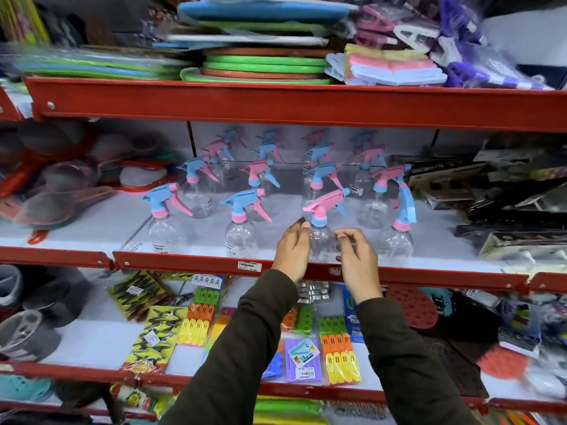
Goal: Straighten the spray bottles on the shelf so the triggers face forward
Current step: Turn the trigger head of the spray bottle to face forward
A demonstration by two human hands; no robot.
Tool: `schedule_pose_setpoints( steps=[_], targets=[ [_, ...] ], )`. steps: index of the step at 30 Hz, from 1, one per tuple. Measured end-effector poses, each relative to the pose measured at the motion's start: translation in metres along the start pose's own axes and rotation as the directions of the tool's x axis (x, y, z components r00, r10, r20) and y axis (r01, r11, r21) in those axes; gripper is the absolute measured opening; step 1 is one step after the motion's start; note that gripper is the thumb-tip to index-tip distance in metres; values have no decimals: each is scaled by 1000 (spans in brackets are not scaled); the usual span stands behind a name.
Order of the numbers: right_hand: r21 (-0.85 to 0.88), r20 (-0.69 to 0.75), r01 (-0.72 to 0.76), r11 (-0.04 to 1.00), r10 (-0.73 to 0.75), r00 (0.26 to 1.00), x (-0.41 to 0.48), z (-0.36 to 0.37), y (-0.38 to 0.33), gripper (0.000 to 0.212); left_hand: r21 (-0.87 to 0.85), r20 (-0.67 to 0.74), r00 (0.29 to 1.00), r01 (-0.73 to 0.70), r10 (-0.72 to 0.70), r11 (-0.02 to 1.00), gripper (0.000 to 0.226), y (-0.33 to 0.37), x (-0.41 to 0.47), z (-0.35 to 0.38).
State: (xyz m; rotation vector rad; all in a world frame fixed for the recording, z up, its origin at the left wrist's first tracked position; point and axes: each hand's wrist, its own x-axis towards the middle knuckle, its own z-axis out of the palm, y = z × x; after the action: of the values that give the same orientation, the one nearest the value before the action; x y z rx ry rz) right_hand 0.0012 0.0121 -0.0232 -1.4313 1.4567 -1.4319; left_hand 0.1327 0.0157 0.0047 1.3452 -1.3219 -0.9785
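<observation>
Dark olive sleeves [254,342] run up from the bottom of the view, both of mine, and end at my two hands in front of the middle shelf [184,264]. My left hand [293,250] and right hand [357,259] bracket one clear spray bottle [322,240], third from the left in the front row, standing just behind the red shelf lip. The left fingertips [302,225] curl against the bottle's shoulder just below its blue collar. The right fingers [343,234] are bent close to the other side; I think they touch the plastic, but the clear body and the motion blur keep me from being sure. So the left hand grips the bottle lightly, and for the right I cannot tell whether it holds or only hovers.

That bottle's pink spray head [325,200] points its nozzle left, with the blue trigger hanging on the right side. Its neighbours [242,228] in the front row have blue heads and pink triggers, nozzles also to the left. More bottles stand in rows behind.

White price stickers sit low on the two left front bottles, and a barcode label [250,265] is stuck on the shelf lip; the print on all of them is too small to read.
</observation>
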Motion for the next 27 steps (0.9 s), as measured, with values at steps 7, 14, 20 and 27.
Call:
schedule_pose_setpoints(
  steps=[7,14,20,27],
  targets=[
    [29,87,-17,999,14,996,4,6,-3,32,96,-165,983,-64,79,993,39,-1,-11,4],
    [54,62,-3,999,-1,998,-3,6,-2,30,96,-122,987,-93,105,991,39,-3,-8,4],
    [34,67,16,999,-19,998,-5,2,0,28,124,-104,987,-110,123,986,44,-8,-9,4],
    [57,8,70,996,-70,997,-23,-14,-1,26,159,-272,919,-251,286,955,45,-18,-28,14]
  ],
)
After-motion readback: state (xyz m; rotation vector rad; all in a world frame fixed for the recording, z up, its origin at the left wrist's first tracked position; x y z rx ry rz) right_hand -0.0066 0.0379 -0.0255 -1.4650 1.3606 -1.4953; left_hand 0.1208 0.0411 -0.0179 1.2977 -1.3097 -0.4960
